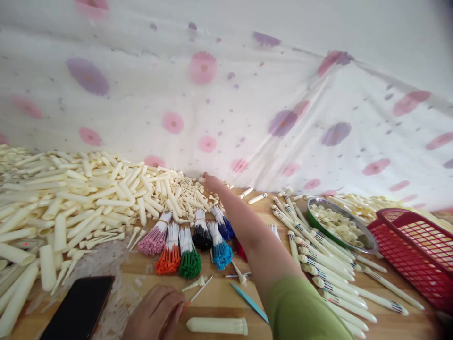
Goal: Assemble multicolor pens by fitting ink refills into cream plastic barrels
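surface (226, 304): light brown, wood-grain finish; extends across the near part of the scene. phone (79, 307): positioned near left, lying flat and set at a diagonal; screen faces up and is dark. basket (403, 248): red, with openwork lattice walls; positioned at the right. tray (370, 240): shallow and rounded, with a shiny metallic rim and a green outer wall; located just left of the basket; contact between the two cannot be confirmed. sheet (226, 113): white, printed with pink and purple flowers; hangs along the far side, with folds fanning downward from a gathered point at far right. wall (396, 38): plain, pale; visible above the sheet.
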The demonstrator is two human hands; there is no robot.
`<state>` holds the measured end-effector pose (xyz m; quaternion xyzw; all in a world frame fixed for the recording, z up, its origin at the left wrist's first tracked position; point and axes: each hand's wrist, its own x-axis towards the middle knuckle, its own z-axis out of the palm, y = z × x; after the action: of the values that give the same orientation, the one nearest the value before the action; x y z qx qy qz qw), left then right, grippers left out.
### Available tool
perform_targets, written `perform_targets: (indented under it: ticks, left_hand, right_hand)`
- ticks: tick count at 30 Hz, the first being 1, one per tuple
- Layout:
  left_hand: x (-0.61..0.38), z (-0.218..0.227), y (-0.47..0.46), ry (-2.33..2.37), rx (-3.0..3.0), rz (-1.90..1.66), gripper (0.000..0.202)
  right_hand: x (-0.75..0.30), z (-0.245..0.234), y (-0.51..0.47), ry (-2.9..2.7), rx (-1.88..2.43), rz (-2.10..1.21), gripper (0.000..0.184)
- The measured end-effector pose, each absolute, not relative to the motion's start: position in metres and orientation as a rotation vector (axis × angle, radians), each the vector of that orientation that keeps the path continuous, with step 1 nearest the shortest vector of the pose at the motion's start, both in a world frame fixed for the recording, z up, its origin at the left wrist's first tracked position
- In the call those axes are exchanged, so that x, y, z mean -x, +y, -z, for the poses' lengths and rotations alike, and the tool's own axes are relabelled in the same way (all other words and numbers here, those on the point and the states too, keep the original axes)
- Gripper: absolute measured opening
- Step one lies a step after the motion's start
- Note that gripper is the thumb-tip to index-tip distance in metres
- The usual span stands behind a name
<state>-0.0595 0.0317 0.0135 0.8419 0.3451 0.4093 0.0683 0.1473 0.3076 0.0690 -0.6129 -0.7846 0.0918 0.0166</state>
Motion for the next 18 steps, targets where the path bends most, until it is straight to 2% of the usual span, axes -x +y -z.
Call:
perform_targets:
  ticks: [6,10,14,18]
  left_hand:
    - [0.065,-0.016,0.027,1.198,-2.493,-1.199,0.015]
    - [0.072,-0.021,0.032,1.349,-2.465,-1.185,0.015]
    - [0.083,-0.026,0.043,1.497,-2.426,-1.142,0.019]
    - [0.094,-0.027,0.054,1.612,-2.347,-1.124,0.023]
  right_hand:
    - [-0.151,-0.104,0.225,-2.396,1.693,-0.488,0.029]
    - [-0.151,-0.086,0.119,-2.54,1.266,-0.615,0.027]
    - [-0.148,-0.038,0.047,-2.617,1.266,-0.2,0.023]
    - [-0.145,-0.008,0.028,-2.506,1.41,-0.072,0.025]
